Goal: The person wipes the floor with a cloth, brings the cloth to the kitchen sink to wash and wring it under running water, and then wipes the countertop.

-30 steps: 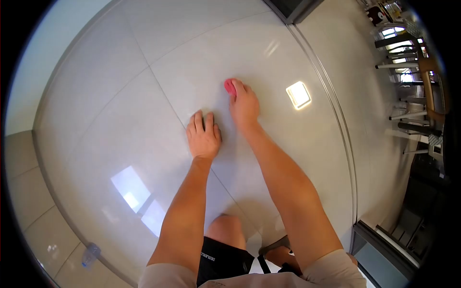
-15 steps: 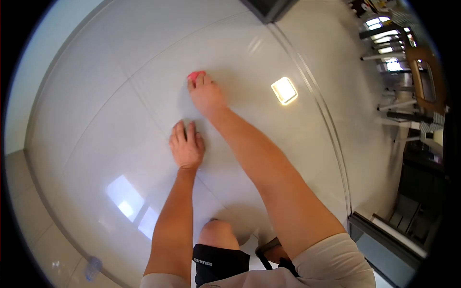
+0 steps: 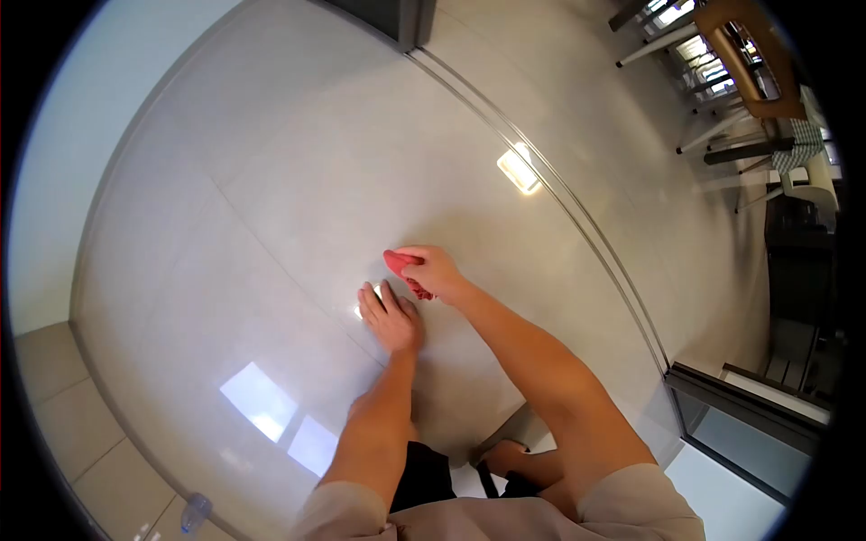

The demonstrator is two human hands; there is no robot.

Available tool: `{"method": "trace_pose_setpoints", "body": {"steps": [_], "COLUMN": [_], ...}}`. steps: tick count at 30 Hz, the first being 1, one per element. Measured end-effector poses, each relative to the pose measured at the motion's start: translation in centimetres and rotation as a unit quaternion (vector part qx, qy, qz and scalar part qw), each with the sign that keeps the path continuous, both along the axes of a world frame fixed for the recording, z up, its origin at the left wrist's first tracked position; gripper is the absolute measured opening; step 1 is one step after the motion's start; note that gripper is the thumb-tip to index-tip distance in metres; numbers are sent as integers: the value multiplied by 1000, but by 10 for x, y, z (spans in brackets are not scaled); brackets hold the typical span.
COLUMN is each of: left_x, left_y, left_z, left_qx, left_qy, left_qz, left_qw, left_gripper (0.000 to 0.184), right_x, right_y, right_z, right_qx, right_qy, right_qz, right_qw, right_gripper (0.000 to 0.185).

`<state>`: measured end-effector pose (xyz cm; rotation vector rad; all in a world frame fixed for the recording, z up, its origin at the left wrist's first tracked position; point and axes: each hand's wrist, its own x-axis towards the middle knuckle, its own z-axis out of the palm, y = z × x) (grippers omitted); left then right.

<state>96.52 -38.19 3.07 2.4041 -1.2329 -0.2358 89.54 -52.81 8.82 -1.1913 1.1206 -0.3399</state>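
My right hand [image 3: 436,273] is closed around a red cloth [image 3: 406,268], which bunches out to the left of the fingers and below them. Just to the lower left, my left hand [image 3: 391,317] rests on the glossy light floor [image 3: 298,162] with its fingers apart and nothing held. A small gap separates the two hands. Part of the cloth is hidden by the right fingers.
A double metal track [image 3: 577,207] curves along the floor at the right. Dark frames stand at the top [image 3: 415,22] and lower right [image 3: 749,406]. Chairs [image 3: 740,54] are at the upper right, and a clear plastic object [image 3: 196,512] lies lower left.
My right hand has drawn back towards my body with the red cloth, which now shows more of its bunched surface. My left hand stays low with fingers spread. The camera view has turned.
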Motion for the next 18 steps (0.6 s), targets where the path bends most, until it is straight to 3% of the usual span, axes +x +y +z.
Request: {"method": "trace_pose_setpoints", "body": {"steps": [1, 2, 5, 9, 14, 16, 18], "left_x": [-6, -5, -8, -7, 10, 30, 16], "left_y": [-7, -13, -14, -5, 5, 17, 32], "left_z": [1, 1, -8, -13, -38, -9, 54], "left_qx": [7, 19, 58, 39, -22, 69, 107], "left_qy": [-23, -46, -91, -142, -150, -68, -11], "left_qz": [-1, -3, 2, -15, -70, -131, -188], "left_qw": [1000, 999, 994, 989, 986, 987, 976], "left_gripper": [54, 53, 54, 57, 60, 60, 59], "right_x": [-21, -41, -91, -143, -195, -216, -239], "right_y": [2, 5, 4, 13, 73, 109, 145], "right_z": [7, -5, 33, 49, 95, 131, 169], "right_qx": [130, 183, 289, 288, 300, 301, 307], "right_qy": [-70, -116, -190, -231, -252, -282, -291], "right_qz": [-77, -104, -150, -165, -271, -300, -329], "right_qw": [986, 971, 926, 915, 879, 860, 844], "right_gripper": [38, 45, 49, 51, 54, 56, 57]}}
